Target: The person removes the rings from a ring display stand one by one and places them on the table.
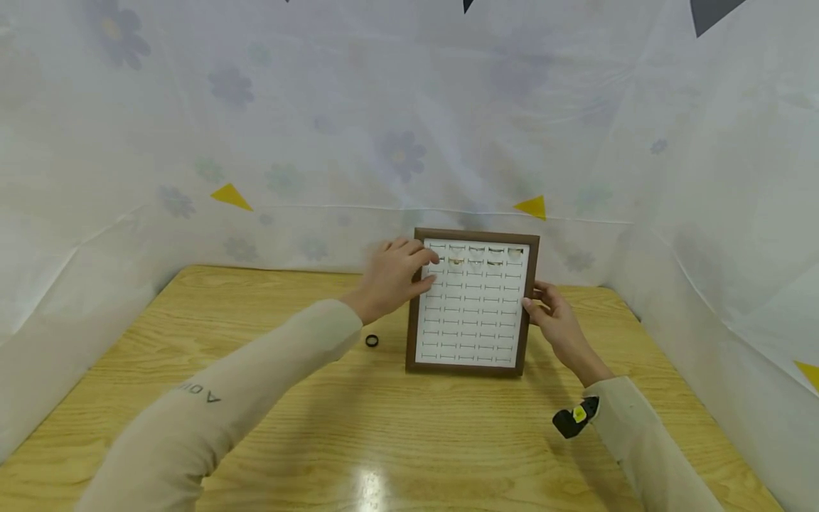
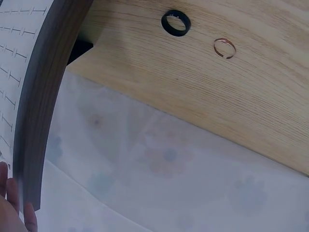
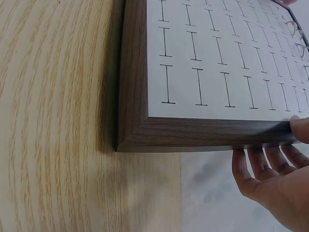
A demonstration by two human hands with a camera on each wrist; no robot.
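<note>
We prop a dark-framed ring display board (image 1: pixel 474 302) upright near the far edge of the wooden worktop (image 1: pixel 320 427), its white slotted face turned toward us. Our left hand (image 1: pixel 393 274) lies over the board's upper left corner, fingers curled across the frame and onto the top rows, where a few pale rings (image 1: pixel 476 256) sit in the slots. Our right hand (image 1: pixel 553 313) steadies the opposite side, thumb on the front of the frame and fingers reaching behind the right edge, a light pinch rather than a full grip. A black ring (image 1: pixel 372 340) lies on the worktop just left of the board, and the left wrist view shows a thin copper-coloured ring (image 2: pixel 224 48) near it. A floral white cloth (image 1: pixel 397 142) hangs behind.
</note>
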